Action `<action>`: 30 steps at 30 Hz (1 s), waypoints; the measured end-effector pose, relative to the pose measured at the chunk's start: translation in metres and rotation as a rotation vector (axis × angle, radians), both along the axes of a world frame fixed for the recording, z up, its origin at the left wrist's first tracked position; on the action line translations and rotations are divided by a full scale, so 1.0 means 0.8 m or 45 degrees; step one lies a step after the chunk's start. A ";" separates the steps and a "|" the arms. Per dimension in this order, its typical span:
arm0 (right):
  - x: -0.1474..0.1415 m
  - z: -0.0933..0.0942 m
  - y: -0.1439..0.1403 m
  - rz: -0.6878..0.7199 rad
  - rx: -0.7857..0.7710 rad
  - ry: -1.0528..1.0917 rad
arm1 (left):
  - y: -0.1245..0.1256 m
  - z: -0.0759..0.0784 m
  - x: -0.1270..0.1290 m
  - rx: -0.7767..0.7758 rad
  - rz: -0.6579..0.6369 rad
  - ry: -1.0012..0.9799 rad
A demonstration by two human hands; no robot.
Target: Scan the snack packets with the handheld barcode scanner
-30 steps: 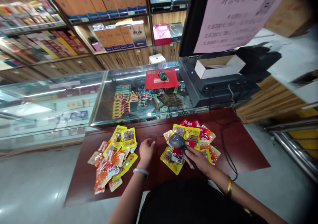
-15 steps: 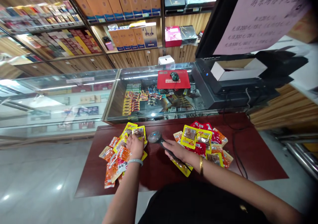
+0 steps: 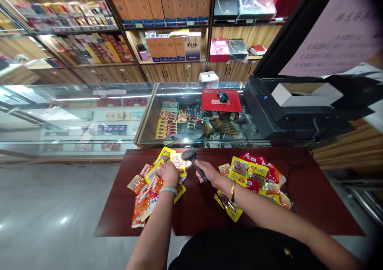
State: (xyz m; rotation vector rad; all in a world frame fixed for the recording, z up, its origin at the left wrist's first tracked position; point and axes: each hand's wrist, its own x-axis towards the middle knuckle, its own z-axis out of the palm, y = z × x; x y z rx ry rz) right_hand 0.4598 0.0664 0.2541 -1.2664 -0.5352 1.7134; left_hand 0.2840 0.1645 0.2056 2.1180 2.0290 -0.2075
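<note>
My right hand (image 3: pixel 209 175) grips a dark handheld barcode scanner (image 3: pixel 191 158), whose head points left at a lit yellow snack packet (image 3: pixel 176 161). My left hand (image 3: pixel 169 173) rests on that packet at the top of the left pile of orange and yellow snack packets (image 3: pixel 146 192). A second pile of red, yellow and orange packets (image 3: pixel 254 178) lies to the right of my right wrist. Both piles sit on a dark red table (image 3: pixel 194 210).
A glass display counter (image 3: pixel 191 118) stands behind the table, with a red mouse pad (image 3: pixel 214 102) and a mouse (image 3: pixel 223 97) on top. A black register with a monitor (image 3: pixel 299 114) is at the right, its cable (image 3: pixel 289 182) running onto the table. Shelves of boxes (image 3: pixel 161 6) line the back wall.
My right hand carried the scanner from the right pile to the left pile. My left hand reached onto the left pile and took hold of a yellow packet, now lit by the scanner.
</note>
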 end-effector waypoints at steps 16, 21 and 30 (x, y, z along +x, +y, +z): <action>0.085 0.045 -0.138 -0.233 0.081 -0.048 | -0.102 -0.008 0.072 -0.297 0.468 -1.623; 0.103 0.044 -0.173 -0.305 0.065 -0.057 | -0.132 0.008 0.109 -0.394 0.460 -1.837; 0.133 0.045 -0.220 -0.381 0.042 -0.047 | -0.167 0.004 0.168 -0.600 0.456 -1.851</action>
